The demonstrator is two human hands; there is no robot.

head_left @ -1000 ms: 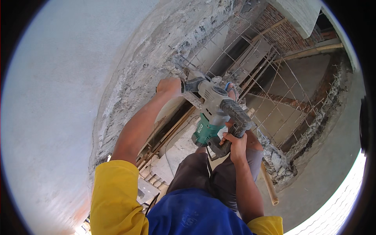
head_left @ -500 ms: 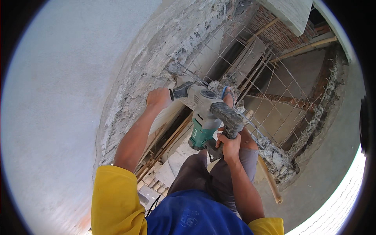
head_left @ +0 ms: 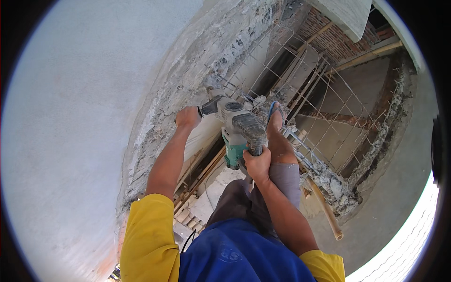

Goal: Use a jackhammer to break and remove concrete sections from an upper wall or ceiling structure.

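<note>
I grip a grey and green demolition hammer (head_left: 233,149) with both hands. My left hand (head_left: 187,117) is closed on its front side handle, while my right hand (head_left: 257,162) wraps round the dark rear handle, nearer my body. The tool's front end reaches up against the rough broken concrete band (head_left: 183,80) beside exposed steel bars (head_left: 331,113); whether the bit touches it, I cannot tell. My right foot (head_left: 276,120) in a blue-strapped sandal rests on the broken edge just right of the tool.
A plastered surface (head_left: 70,131) fills the left. Below the rebar grid is an opening showing lower levels, brickwork (head_left: 324,33) and boards. A bamboo pole (head_left: 326,211) lies at lower right by rubble (head_left: 333,188). Loose planks and cables show below, between my left arm and legs.
The hammer and both my hands have shifted leftward, my right hand also moving a little upward. My right lower leg and foot show more now beside the tool.
</note>
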